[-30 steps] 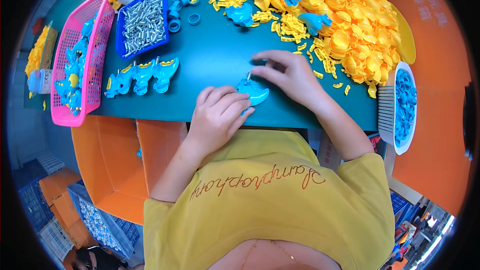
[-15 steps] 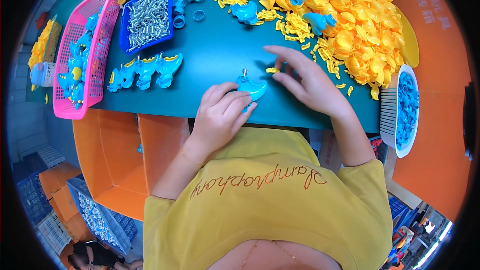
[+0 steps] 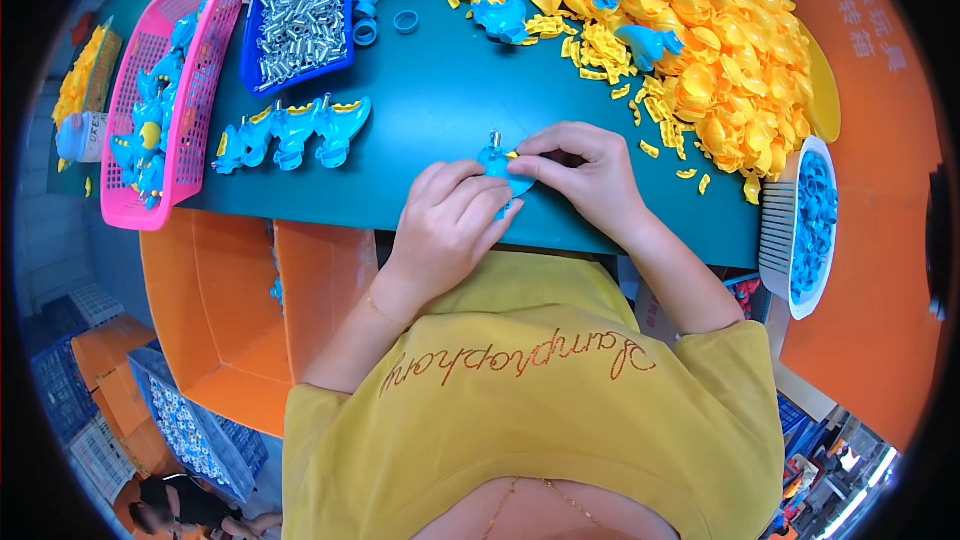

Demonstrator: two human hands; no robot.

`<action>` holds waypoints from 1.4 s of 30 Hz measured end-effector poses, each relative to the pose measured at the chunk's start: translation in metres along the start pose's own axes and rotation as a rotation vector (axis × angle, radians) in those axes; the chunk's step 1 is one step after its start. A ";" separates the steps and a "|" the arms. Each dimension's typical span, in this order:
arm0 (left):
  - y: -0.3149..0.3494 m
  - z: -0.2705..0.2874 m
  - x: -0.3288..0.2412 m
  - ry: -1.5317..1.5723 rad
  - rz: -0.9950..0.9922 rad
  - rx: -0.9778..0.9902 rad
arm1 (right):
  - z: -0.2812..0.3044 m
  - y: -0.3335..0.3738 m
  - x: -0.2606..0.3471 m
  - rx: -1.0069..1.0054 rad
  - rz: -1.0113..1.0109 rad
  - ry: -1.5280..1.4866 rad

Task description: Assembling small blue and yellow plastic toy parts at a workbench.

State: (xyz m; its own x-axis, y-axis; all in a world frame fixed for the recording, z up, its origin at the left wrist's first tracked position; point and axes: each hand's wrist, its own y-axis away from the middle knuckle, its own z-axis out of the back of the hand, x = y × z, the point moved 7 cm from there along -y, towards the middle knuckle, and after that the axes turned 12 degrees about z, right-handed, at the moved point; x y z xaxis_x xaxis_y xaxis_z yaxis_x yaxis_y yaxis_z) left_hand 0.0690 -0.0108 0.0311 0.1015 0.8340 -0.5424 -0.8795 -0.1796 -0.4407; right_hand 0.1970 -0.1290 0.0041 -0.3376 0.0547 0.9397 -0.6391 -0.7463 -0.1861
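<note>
My left hand (image 3: 452, 202) holds a blue plastic toy shell piece (image 3: 521, 183) near the table's front edge. A silver metal pin (image 3: 495, 139) stands up from the far end of that piece. Over the same piece, my right hand (image 3: 578, 172) pinches a small yellow plastic strip (image 3: 512, 155) between thumb and forefinger and sets it against the blue rim. To the left, several blue shell pieces (image 3: 292, 130) stand in a row, with pins and yellow strips along their upper edges.
A blue tray of metal pins (image 3: 349, 58) and a pink basket (image 3: 187, 176) stand at the left. Yellow shells (image 3: 720, 60) are heaped at the far right, with loose yellow strips (image 3: 650, 150) before them. A white basket (image 3: 776, 230) holds blue rings. An orange bin (image 3: 215, 310) sits below the table edge.
My right hand has moved left with the yellow strip and brought it onto the blue shell piece. My left hand keeps its hold in nearly the same place.
</note>
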 end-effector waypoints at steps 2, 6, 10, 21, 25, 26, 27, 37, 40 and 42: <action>0.000 -0.001 0.001 0.000 0.000 -0.005 | -0.001 -0.004 0.012 -0.002 0.195 0.277; 0.000 -0.001 0.000 0.004 0.005 -0.005 | -0.004 -0.001 0.029 0.029 0.402 0.442; 0.002 -0.001 0.000 -0.011 0.002 -0.022 | -0.008 0.001 0.042 0.022 0.393 0.528; 0.000 -0.004 0.000 -0.044 -0.008 -0.021 | -0.006 0.003 0.044 0.078 0.382 0.671; 0.001 -0.001 0.000 -0.082 0.001 -0.036 | -0.012 0.001 0.057 0.380 0.410 0.839; 0.001 0.000 0.000 -0.081 0.000 -0.031 | -0.013 -0.001 0.055 0.461 0.381 0.818; 0.001 0.001 0.000 -0.083 0.000 -0.028 | -0.007 -0.006 0.056 0.458 0.397 0.823; 0.005 0.041 0.035 -0.333 0.153 -0.164 | -0.094 -0.172 0.110 0.415 0.826 0.632; 0.004 0.048 0.040 -0.361 0.164 -0.181 | -0.151 -0.216 0.107 0.551 0.842 0.866; 0.007 0.050 0.044 -0.373 0.185 -0.194 | -0.182 -0.229 0.083 0.888 0.646 1.163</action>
State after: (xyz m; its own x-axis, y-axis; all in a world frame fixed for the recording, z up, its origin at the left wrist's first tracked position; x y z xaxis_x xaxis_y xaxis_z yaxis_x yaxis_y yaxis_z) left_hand 0.0441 0.0511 0.0403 -0.2546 0.9031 -0.3458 -0.7601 -0.4079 -0.5058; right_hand 0.1895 0.1671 0.0726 -0.9636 -0.2662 -0.0243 0.2591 -0.9524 0.1606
